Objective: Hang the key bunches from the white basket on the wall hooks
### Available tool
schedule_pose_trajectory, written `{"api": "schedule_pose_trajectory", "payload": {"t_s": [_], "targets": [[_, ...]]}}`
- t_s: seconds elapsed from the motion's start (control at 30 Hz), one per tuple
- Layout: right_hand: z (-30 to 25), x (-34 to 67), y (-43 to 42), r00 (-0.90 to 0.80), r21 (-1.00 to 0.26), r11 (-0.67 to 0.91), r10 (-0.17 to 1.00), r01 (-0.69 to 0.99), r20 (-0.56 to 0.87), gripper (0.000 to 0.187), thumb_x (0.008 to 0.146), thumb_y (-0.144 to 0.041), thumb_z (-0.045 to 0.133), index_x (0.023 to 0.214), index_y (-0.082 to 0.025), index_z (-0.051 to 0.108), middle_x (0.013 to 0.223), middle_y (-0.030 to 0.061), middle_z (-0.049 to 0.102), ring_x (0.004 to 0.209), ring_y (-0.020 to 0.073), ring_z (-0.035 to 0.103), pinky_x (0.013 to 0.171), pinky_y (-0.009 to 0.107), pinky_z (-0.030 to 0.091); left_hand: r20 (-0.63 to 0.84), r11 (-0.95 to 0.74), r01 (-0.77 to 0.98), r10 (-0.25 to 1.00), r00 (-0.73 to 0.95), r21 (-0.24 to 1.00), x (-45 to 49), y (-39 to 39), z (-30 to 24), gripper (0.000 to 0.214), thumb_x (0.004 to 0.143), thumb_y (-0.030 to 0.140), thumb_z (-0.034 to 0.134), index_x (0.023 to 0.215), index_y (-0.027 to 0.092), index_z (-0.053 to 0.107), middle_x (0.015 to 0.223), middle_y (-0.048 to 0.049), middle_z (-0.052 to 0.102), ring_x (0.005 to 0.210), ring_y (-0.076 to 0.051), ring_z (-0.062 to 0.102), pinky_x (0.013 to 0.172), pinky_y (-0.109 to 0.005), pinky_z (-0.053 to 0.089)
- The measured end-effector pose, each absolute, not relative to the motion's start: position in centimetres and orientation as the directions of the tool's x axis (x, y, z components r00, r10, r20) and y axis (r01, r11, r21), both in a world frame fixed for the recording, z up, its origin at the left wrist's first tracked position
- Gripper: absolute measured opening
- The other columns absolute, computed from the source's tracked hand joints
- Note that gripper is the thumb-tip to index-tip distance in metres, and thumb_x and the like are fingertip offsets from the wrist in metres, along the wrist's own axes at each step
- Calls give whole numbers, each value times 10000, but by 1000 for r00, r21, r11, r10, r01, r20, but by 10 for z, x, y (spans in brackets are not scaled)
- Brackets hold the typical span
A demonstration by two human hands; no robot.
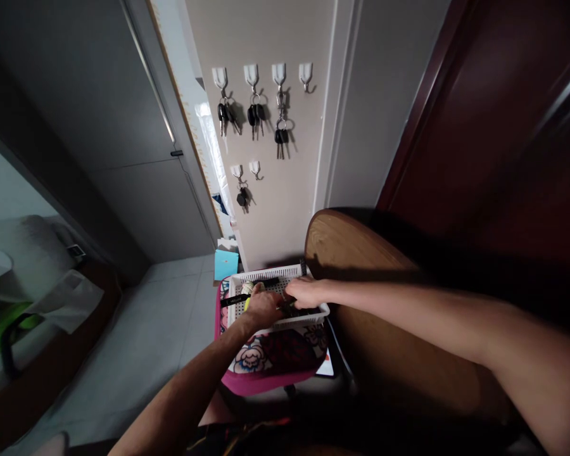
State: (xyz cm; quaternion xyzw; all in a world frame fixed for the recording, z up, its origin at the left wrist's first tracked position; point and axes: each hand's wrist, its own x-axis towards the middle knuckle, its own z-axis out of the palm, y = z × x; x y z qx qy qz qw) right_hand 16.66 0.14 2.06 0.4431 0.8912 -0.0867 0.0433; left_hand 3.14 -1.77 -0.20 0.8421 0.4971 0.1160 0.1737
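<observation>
Head view, looking down. Right: dark red door. Left: grey cabinet over a pale tiled floor. Centre: beige wall w/ two rows of white hooks; three of the four upper hooks carry key bunches, and one lower hook carries a single dark fob. Below the door: round wooden surface, partly in shadow, w/ the right forearm crossing above it. Just left of its edge: stool w/ a pink floral cushion. On the cushion, against the foot of the wall: white perforated basket, approx. level, its far rim next to the wall and its right end close to the surface edge. Both hands are inside the basket, close together. Left hand: near the front wall of the basket, fingers curled down into the contents; grip state cannot be told, as the fingertips are hidden. Right hand: towards the basket's right end, knuckles up, fingers bent over small dark items; whether the grip pinches one cannot be told. Just left of the left hand: black strip lying across the basket's left end, next to a yellow-green object, too small to identify. On the floor behind the stool: teal box.
</observation>
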Motion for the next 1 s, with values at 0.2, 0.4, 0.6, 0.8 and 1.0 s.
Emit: {"api": "schedule_pose_trajectory", "payload": {"t_s": [0.2, 0.4, 0.6, 0.8, 1.0], "targets": [[30, 171, 18, -612, -206, 588, 787, 782, -79, 154, 545, -125, 455, 609, -188, 581, 596, 7, 580, 528, 102, 487, 431, 180, 283, 38, -403, 853, 909, 415, 332, 27, -17, -2, 124, 574, 155, 473, 619, 233, 559, 646, 7, 588, 693, -149, 516, 887, -388, 102], [46, 166, 26, -542, -363, 504, 841, 783, -1, 123, 560, -158, 479, 601, -183, 592, 514, -15, 563, 455, 79, 458, 424, 167, 292, 98, -341, 839, 938, 332, 423, 21, -7, -2, 210, 562, 233, 512, 769, 219, 544, 649, 2, 583, 662, -144, 515, 828, -346, 240], [63, 165, 33, -481, -526, 441, 874, 727, 67, 140, 574, -144, 464, 640, -148, 588, 568, -4, 575, 491, 73, 470, 438, 156, 320, 112, -247, 610, 961, 251, 753, 21, 7, 9, 208, 589, 229, 481, 771, 159, 555, 678, 5, 578, 623, -109, 499, 593, -207, 381], [71, 171, 41, -474, -605, 442, 873, 662, 118, 144, 589, -170, 458, 675, -137, 569, 543, -12, 551, 479, 68, 463, 436, 159, 331, 125, -196, 398, 972, 199, 896, 18, 15, 30, 168, 592, 170, 457, 695, 103, 572, 579, 4, 557, 532, -73, 472, 520, -174, 374], [76, 174, 39, -472, -526, 508, 855, 683, 213, 136, 579, -144, 454, 649, -150, 571, 590, -9, 571, 539, 79, 489, 508, 174, 351, 127, -193, 517, 979, 160, 834, 16, 26, 46, 152, 567, 138, 458, 660, 107, 575, 507, 14, 537, 458, -65, 450, 456, -169, 365]]}}
